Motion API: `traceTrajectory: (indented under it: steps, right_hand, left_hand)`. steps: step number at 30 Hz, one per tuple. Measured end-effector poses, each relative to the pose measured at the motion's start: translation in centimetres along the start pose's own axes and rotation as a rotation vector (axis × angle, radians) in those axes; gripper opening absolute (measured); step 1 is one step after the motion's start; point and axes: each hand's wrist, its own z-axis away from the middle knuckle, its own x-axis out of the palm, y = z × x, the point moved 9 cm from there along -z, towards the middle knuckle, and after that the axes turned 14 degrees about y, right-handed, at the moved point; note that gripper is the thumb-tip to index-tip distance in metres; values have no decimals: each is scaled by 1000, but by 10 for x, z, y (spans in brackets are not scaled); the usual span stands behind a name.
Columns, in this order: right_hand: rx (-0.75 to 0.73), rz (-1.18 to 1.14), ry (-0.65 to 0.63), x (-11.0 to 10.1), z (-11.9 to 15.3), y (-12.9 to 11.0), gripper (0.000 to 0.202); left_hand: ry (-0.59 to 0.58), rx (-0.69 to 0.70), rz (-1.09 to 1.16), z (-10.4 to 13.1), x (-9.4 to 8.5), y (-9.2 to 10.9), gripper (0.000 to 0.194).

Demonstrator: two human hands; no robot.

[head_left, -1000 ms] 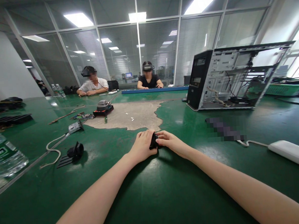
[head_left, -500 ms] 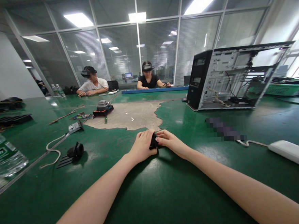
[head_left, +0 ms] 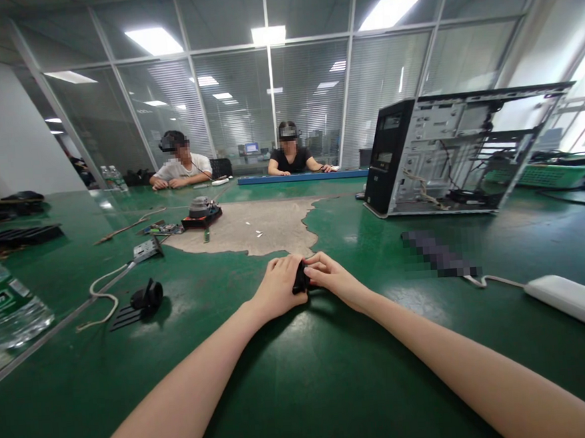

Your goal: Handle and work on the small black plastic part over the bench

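A small black part (head_left: pixel 300 280), mostly covered by fingers, sits between my two hands just above the green tabletop (head_left: pixel 304 378); its exact kind is hidden. My left hand (head_left: pixel 278 288) is wrapped round it from the left, fingers over the top and thumb below. From the right, my right hand (head_left: pixel 330 274) pinches its edge with thumb and fingertips. To the left on the table lies another black plastic piece (head_left: pixel 147 296) with a round part and slotted fins, beside a metal bracket (head_left: pixel 148 250) and a pale cable (head_left: pixel 108 295).
An open computer case (head_left: pixel 393 158) stands at the back right. A white power strip (head_left: pixel 572 305) lies at right and a water bottle (head_left: pixel 7 299) at left. A heatsink fan (head_left: pixel 201 211) rests near a bare patch (head_left: pixel 268 227). Two people sit across the table.
My hands and the black part stay almost still. Across the table, the hand of the person in black has lowered slightly towards the tabletop.
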Motion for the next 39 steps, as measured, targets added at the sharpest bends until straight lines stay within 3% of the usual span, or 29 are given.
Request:
traceTrajectory:
  steps: [5,12,16,23,31,36,39]
  right_hand:
    - [7,31,19,-4,-4,4,29]
    - [-41,22,-90,2,3,-7,34]
    - [-16,-31,-46,1,2,-4,23]
    - [15,5,26,-3,-5,5,30]
    - [-56,13,-102,4,4,-8,34]
    - [-50,-15,-47,2,2,-7,20]
    - [-43,-7,-28,1,0,-3,24]
  left_hand:
    - [-2,27,-20,0,-1,2,55]
    - [-8,16,-24,0,0,1,56]
    - [-9,20,-17,0,-1,2,55]
    - [-2,29,-32,1,-1,2,53]
    - [-3,20,-19,1,-1,1,55]
    - [6,36,-17,0,-1,2,54]
    - [5,36,-21,0,0,2,54]
